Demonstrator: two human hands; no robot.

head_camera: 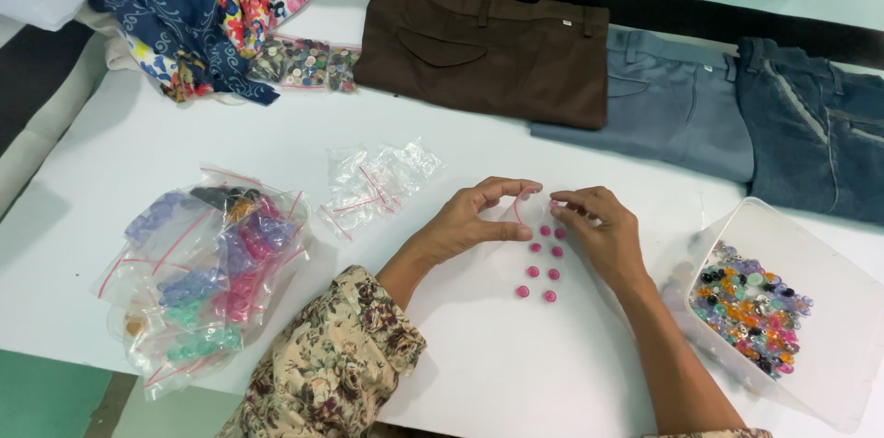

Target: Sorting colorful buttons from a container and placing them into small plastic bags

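**White table, pink buttons**

White tabletop (pixel 138 162) carries folded trousers (pixel 488 56) and bagged buttons (pixel 207 272). Left hand (pixel 474 221) and right hand (pixel 599 226) pinch a small clear bag (pixel 529 210) between them — round pink buttons (pixel 543 263) lie loose just below, mid-table.

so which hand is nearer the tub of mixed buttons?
Right. The right hand is just left of the tub, with bare table between. The left hand sits further left, beyond the pink buttons.
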